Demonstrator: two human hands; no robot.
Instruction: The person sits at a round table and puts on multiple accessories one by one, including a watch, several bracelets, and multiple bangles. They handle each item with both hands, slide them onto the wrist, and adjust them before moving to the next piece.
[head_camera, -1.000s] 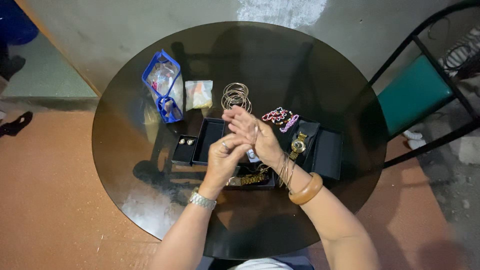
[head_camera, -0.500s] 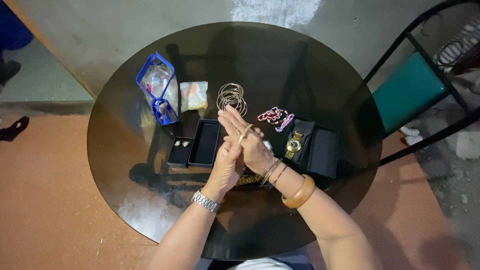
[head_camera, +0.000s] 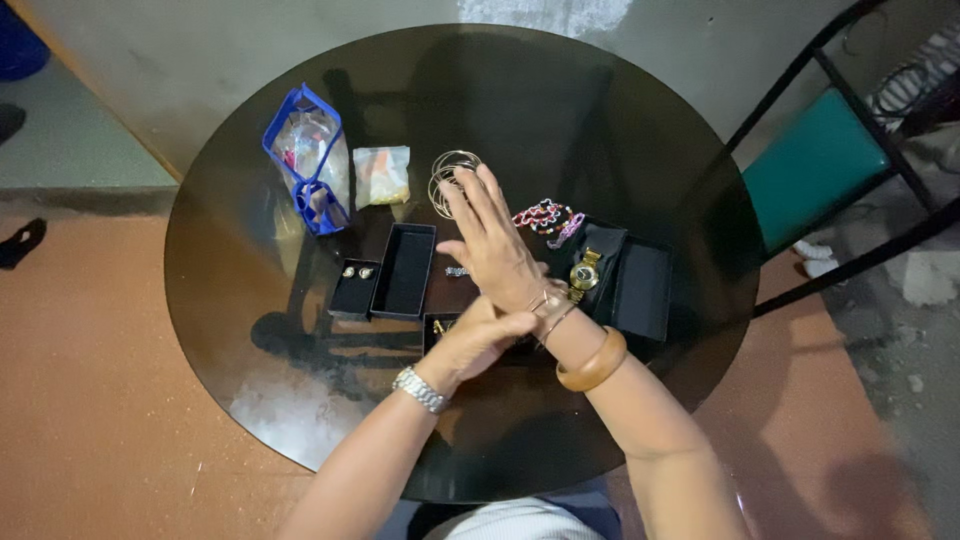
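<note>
The right hand (head_camera: 490, 245) was held flat over the round dark glass table (head_camera: 640, 130), fingers straight, pressed together and empty — the narrow shape a hand takes so that rings of metal can pass over the knuckles. The left hand (head_camera: 478, 342) reached across and closed its fingers round the thin gold bangles (head_camera: 548, 310) at the right wrist, gripping them just above a broad wooden bangle (head_camera: 592, 362) that sat further up the forearm. A silver wristwatch (head_camera: 419, 389) was on the left wrist.

The rest lay spread within easy reach: a loose pile of gold bangles (head_camera: 447, 172) just beyond the fingertips, a beaded bracelet (head_camera: 546, 217) to the right of it, and a gold watch (head_camera: 582, 274) propped on an open black box (head_camera: 640, 290). To the left an empty black tray (head_camera: 403, 272) stood beside a small box with earrings (head_camera: 355, 272) — behind them a blue-edged clear pouch (head_camera: 305, 160) and a small plastic bag (head_camera: 381, 176).
</note>
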